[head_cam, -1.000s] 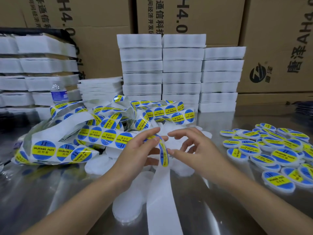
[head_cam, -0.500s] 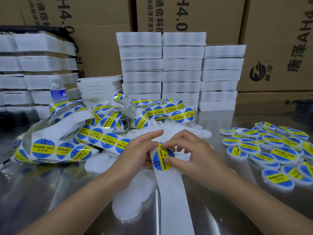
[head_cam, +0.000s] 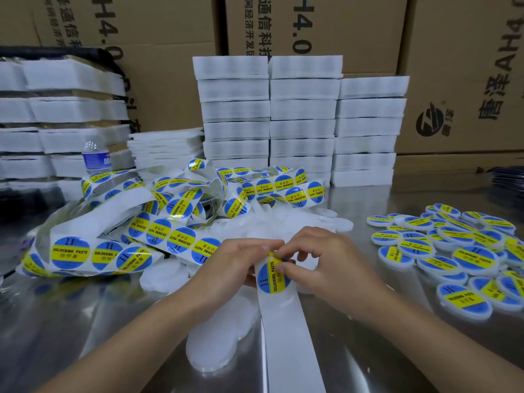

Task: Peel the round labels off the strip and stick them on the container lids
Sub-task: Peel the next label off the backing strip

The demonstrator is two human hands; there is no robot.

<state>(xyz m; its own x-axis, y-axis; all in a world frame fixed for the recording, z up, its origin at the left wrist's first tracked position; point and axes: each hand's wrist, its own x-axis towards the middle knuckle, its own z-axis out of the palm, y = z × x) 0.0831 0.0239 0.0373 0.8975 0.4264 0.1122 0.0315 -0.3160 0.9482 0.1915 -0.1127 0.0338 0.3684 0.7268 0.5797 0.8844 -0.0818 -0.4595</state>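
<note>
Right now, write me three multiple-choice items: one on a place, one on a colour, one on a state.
1. The labelled lids lie: A) to the person's right B) to the person's left C) nowhere in view
2. The band across the round label is: A) red B) yellow C) green
3. The right hand: A) lies flat B) pinches the label's edge C) is out of view
Key: A, they pile at the right; B, yellow crosses blue; B, its fingertips pinch the label while the left hand holds the strip.
</note>
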